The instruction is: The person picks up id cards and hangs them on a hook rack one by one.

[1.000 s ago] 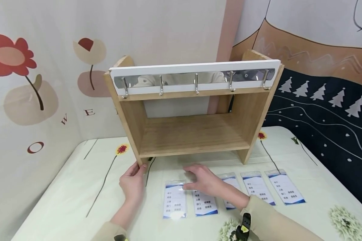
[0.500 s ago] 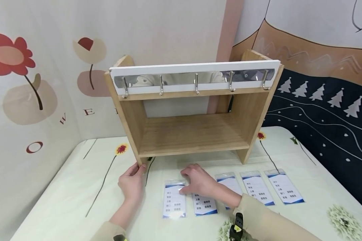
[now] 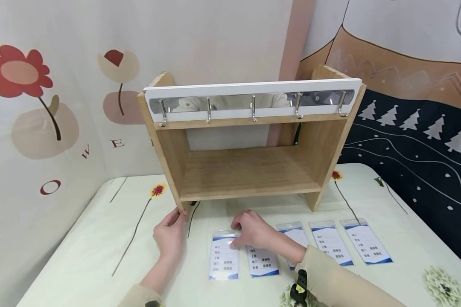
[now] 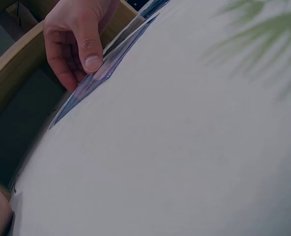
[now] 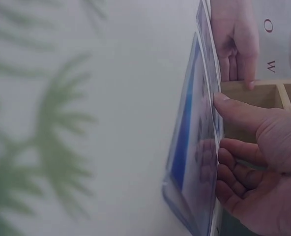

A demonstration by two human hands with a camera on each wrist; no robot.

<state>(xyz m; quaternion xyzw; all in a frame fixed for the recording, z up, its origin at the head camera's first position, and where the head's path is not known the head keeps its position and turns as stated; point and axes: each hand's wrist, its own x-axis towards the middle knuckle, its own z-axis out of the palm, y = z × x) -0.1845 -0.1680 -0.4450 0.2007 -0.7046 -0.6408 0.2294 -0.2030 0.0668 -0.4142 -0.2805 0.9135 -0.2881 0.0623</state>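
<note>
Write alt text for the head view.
A person's left hand grips the lower left corner of a wooden shelf with five hooks, while the right hand partly covers the second from left of five cards in a row on cloth.

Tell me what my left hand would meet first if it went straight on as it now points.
Most likely the left side panel of the wooden shelf: your left hand points at the panel's foot and appears to grip it there.

Indoor corner, home-like or staged; cannot tell which. Flower-print hanging (image 3: 230, 47) behind, tree-print hanging (image 3: 403, 143) beside it, flower-print tablecloth (image 3: 84, 256), wooden hook shelf (image 3: 249, 172) standing on top.
</note>
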